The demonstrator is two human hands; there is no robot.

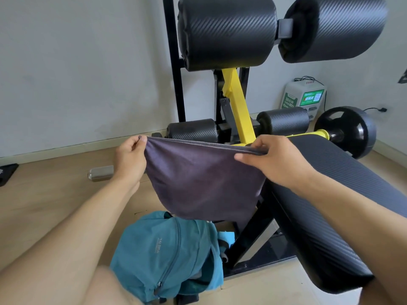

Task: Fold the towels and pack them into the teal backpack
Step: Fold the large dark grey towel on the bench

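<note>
Two hands, one purple towel, held up off the floor.
Left hand (pixel 130 156) and right hand (pixel 275 159) each pinched a top corner of the towel (pixel 202 183), which hung over the teal backpack (pixel 163 254) beside the bench (pixel 326 216).

Black-yellow exercise bench (pixel 319 205), weight plate (pixel 348 130), metal can (pixel 100 172) on floor.

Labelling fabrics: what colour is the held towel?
Dark greyish purple, plain; towel shows in the head view.

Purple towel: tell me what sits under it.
Under the hanging purple towel sits the teal backpack on the floor, beside the bench frame. The towel covers the backpack's far edge.
</note>
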